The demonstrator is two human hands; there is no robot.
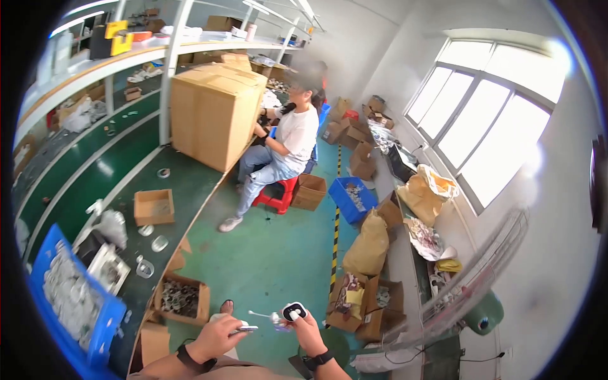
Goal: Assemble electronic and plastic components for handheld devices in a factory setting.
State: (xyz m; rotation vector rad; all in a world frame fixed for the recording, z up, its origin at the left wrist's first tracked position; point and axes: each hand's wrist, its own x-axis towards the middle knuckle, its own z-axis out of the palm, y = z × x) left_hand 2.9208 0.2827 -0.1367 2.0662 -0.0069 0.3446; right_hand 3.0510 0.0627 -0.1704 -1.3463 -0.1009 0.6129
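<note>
Low in the view, my left hand (216, 339) is closed on a small flat white-and-dark piece (244, 329), seen nearly edge-on. To its right, my right hand (308, 334) grips a small white rounded device with a black face (294, 311), thumb lying across the front. Beside that device, a small whitish part with a thin white stick (259, 314) points left; whether my right fingers hold it too I cannot tell. The two hands are apart, in front of my body and above the floor.
On the green bench at left sit a blue bin of white parts (104, 329), a small cardboard tray (154, 207) and a large carton (212, 114). A co-worker (294, 136) sits on a red stool (278, 197). At right stands a fan (484, 310); boxes and a sack (367, 244) line that side.
</note>
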